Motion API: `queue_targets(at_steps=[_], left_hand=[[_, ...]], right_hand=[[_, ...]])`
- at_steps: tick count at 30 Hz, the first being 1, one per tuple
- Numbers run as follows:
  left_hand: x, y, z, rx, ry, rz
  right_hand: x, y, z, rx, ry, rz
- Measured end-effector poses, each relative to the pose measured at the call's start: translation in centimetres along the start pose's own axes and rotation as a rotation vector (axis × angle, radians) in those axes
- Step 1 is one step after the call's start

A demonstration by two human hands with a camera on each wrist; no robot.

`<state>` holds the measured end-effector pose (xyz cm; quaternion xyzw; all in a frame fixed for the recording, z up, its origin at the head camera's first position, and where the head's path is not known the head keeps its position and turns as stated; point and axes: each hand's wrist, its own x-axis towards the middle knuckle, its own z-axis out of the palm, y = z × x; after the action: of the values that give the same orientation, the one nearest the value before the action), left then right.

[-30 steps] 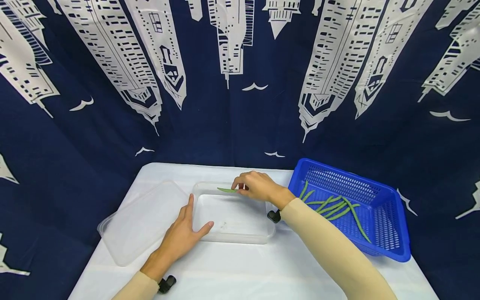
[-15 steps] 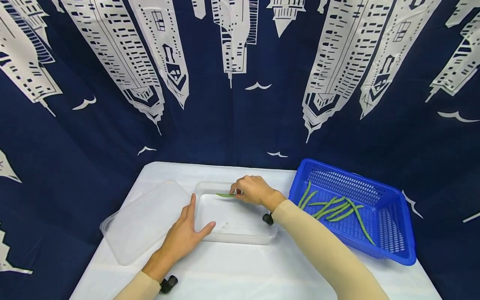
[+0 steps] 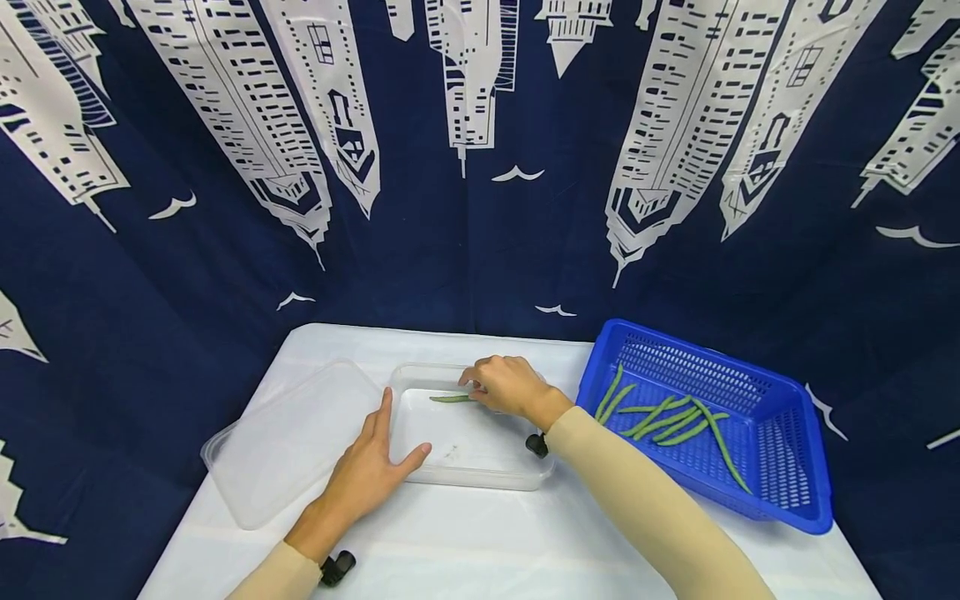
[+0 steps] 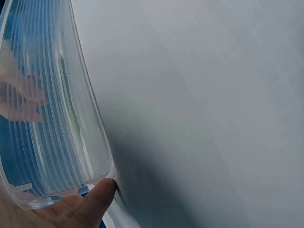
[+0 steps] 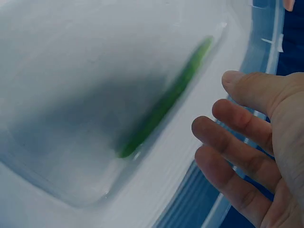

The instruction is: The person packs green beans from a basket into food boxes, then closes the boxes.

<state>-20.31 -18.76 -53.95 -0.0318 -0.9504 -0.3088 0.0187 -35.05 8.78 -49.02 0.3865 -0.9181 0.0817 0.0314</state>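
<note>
One green bean (image 3: 450,399) lies along the far side of a clear plastic container (image 3: 480,478), on its floor. My right hand (image 3: 513,387) hovers over that far side. In the right wrist view its fingers (image 5: 218,135) are spread and loosely bent, apart from the bean (image 5: 166,97). My left hand (image 3: 363,479) rests at the container's near left corner with fingers extended. In the left wrist view, a fingertip (image 4: 105,185) touches the container's end. A blue perforated basket (image 3: 813,458) at right holds several more green beans (image 3: 678,421).
A clear lid (image 3: 292,450) lies on the left of the white table (image 3: 465,542), under or beside the left hand's side. Behind the table hangs a dark blue cloth (image 3: 420,258) with white city prints.
My right hand has lowered the green bean into the container and let go of it, fingers opening. The bean has come nearer and down. The left hand stays in place.
</note>
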Motion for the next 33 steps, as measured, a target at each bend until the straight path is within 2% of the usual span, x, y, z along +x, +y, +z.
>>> queue_targets(at_steps=[5, 15, 26, 33], left_hand=[[0.1, 0.0, -0.1, 0.006, 0.019, 0.017], [0.5, -0.1, 0.0, 0.002, 0.009, -0.002], [-0.1, 0.1, 0.3, 0.004, 0.032, 0.012], [-0.1, 0.2, 0.5, 0.009, 0.031, 0.012]], right_hand=[[-0.8, 0.3, -1.2, 0.040, 0.034, 0.024], [-2.1, 0.7, -3.6, 0.094, 0.064, 0.053], [-5.3, 2.1, -6.3, 0.138, 0.155, 0.051], [-7.6, 3.7, -7.5, 0.131, 0.161, 0.105]])
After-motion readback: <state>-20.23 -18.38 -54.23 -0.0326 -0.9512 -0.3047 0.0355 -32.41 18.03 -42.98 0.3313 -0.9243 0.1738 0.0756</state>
